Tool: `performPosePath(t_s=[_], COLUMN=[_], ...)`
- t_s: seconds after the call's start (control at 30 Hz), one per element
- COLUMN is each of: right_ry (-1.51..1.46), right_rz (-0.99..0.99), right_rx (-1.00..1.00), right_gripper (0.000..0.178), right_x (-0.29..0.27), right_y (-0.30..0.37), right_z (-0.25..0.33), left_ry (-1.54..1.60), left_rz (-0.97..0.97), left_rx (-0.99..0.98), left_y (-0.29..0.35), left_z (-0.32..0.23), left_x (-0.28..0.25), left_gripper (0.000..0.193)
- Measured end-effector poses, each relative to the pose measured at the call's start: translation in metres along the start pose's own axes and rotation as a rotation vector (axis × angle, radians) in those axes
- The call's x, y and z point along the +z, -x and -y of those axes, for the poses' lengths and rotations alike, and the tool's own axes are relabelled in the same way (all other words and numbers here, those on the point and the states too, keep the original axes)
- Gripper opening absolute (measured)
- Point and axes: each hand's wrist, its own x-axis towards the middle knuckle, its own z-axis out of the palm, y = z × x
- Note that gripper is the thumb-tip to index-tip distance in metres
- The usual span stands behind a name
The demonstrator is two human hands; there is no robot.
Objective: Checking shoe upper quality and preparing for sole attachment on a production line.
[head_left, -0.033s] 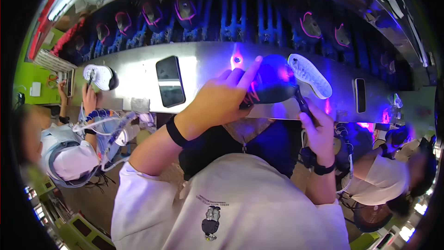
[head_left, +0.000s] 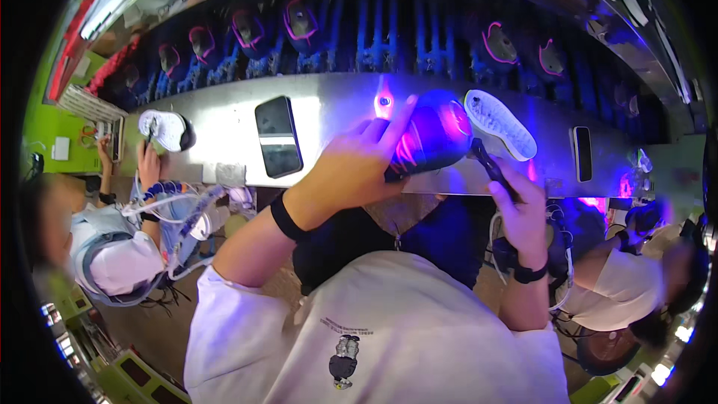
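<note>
At twelve o'clock, the left hand gripped a dark shoe upper glowing under violet light; the right hand clasped a slim black brush whose stroke risked smearing.

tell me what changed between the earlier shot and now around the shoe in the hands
The left hand has turned the dark shoe upper so more of its glowing pink side faces up, the index finger now lying along it. The right hand keeps gripping the dark-handled brush against the shoe. The white sole and the phone on the steel bench stayed put.
</note>
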Motion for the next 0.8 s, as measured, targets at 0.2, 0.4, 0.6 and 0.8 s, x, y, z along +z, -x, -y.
performPosePath(t_s=[0.2, 0.4, 0.6, 0.8], right_ry=[-0.085, 0.043, 0.078, -0.034], right_rz=[-0.052, -0.022, -0.039, 0.001], right_rx=[0.024, -0.193, -0.202, -0.196], right_gripper=[0.044, 0.044, 0.042, 0.04], right_x=[-0.034, -0.044, -0.062, -0.077], right_y=[-0.005, 0.007, 0.015, 0.022], right_z=[0.058, 0.063, 0.057, 0.029], left_ry=[0.568, 0.634, 0.633, 0.813], left_rz=[0.094, 0.198, 0.225, 0.295], left_rx=[-0.017, 0.034, 0.041, -0.031], left_y=[0.027, 0.026, 0.017, 0.004], left_z=[-0.024, -0.052, -0.065, -0.077], left_x=[0.0, -0.014, -0.014, -0.001], left_gripper=[0.115, 0.11, 0.114, 0.113])
